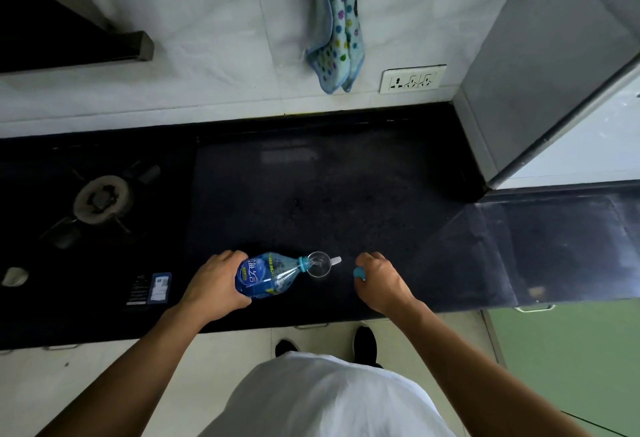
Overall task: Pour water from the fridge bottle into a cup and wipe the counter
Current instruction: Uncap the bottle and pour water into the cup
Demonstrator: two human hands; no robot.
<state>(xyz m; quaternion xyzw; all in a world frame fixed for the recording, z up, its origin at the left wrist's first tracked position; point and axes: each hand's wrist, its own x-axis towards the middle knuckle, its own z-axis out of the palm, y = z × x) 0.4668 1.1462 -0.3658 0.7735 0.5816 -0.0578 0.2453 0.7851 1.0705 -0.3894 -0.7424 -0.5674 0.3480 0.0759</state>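
My left hand point(214, 282) grips a clear plastic water bottle point(265, 274) with a blue label, tipped on its side with its open mouth over a small clear glass cup point(320, 265). Water runs from the bottle into the cup. The cup stands upright near the front edge of the black counter point(311, 194) and has a short handle pointing right. My right hand point(379, 280) rests on the counter just right of the cup and holds the blue bottle cap point(359, 272) in its curled fingers. A light blue dotted cloth point(337, 28) hangs on the tiled wall above the counter.
A gas burner point(100, 197) sits in the black hob at the left. The grey fridge point(540, 66) stands at the right with its door ajar. A white wall socket point(412, 78) is beside the cloth. Cabinet handles line the counter front.
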